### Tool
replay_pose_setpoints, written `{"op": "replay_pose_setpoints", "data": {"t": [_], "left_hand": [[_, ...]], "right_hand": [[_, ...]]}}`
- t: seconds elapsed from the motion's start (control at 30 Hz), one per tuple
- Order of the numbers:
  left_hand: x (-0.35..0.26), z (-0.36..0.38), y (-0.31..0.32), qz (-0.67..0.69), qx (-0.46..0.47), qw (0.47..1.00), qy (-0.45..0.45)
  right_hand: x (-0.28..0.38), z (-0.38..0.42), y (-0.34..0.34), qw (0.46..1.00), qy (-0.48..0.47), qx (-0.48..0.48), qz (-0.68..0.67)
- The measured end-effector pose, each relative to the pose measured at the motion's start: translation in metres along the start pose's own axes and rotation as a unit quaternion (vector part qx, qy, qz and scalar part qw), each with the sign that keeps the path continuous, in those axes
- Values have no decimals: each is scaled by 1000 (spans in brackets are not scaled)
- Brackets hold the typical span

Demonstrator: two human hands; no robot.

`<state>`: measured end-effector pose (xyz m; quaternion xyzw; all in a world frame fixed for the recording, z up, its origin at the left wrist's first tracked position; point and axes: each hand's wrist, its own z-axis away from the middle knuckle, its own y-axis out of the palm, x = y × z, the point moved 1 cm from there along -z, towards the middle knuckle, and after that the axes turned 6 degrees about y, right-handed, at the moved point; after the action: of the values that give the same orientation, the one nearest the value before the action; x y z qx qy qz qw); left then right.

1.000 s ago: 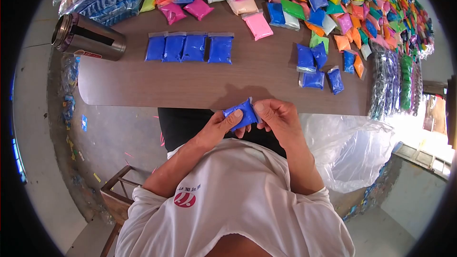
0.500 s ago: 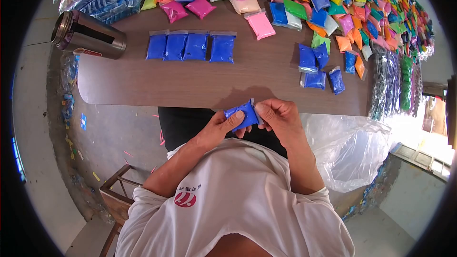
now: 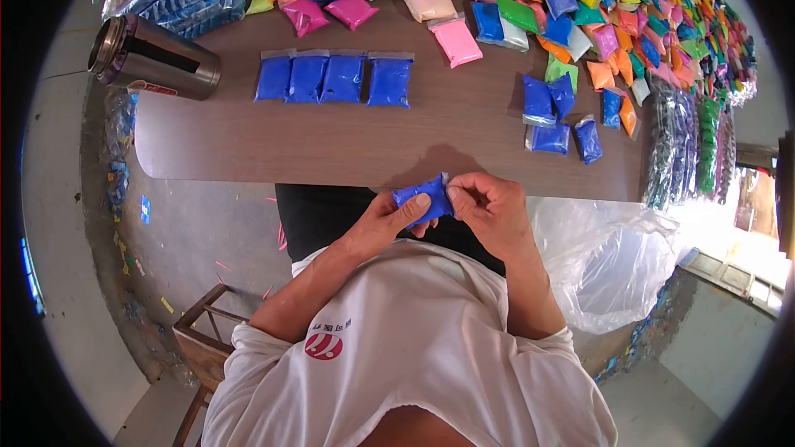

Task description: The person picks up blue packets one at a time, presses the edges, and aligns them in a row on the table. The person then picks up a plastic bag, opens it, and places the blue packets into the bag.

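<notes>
A small clear packet of blue clay-like material (image 3: 426,190) is held just off the table's front edge, above my lap. My left hand (image 3: 385,219) is closed around its left side, thumb pressed on its face. At the packet's right end, my right hand (image 3: 494,207) pinches the clear edge between thumb and fingertips. Several matching blue packets (image 3: 343,79) lie in a row on the table beyond. To the right is a loose group of blue packets (image 3: 546,139).
Along the back and right of the brown table (image 3: 248,145) spreads a big pile of multicoloured packets (image 3: 613,25). A steel flask (image 3: 170,58) lies at the left beside blue packet strips (image 3: 195,4). A clear plastic bag (image 3: 613,265) hangs at the right, and a wooden stool (image 3: 203,331) stands lower left.
My right fingers have shifted slightly along the packet's clear end, and less of that edge shows. My left hand keeps its grip. The view has moved very slightly.
</notes>
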<state>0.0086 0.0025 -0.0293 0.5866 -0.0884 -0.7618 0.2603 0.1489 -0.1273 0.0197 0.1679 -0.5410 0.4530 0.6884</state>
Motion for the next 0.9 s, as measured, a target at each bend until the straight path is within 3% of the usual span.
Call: {"op": "replay_pose_setpoints", "data": {"t": [0.07, 0.17, 0.47, 0.77, 0.9], "left_hand": [[-1, 0, 1, 1, -2, 1000, -3], [-3, 1, 1, 10, 4, 1000, 1], [-2, -1, 0, 5, 13, 1000, 12], [-3, 0, 1, 14, 5, 1000, 0], [-4, 1, 1, 14, 6, 1000, 4]], "right_hand": [[-4, -2, 0, 1000, -3, 4, -2], [6, -1, -3, 990, 76, 50, -110], [3, -6, -1, 985, 101, 48, -135], [-5, -6, -1, 971, 62, 49, -227], [0, -4, -1, 977, 78, 46, -192]]}}
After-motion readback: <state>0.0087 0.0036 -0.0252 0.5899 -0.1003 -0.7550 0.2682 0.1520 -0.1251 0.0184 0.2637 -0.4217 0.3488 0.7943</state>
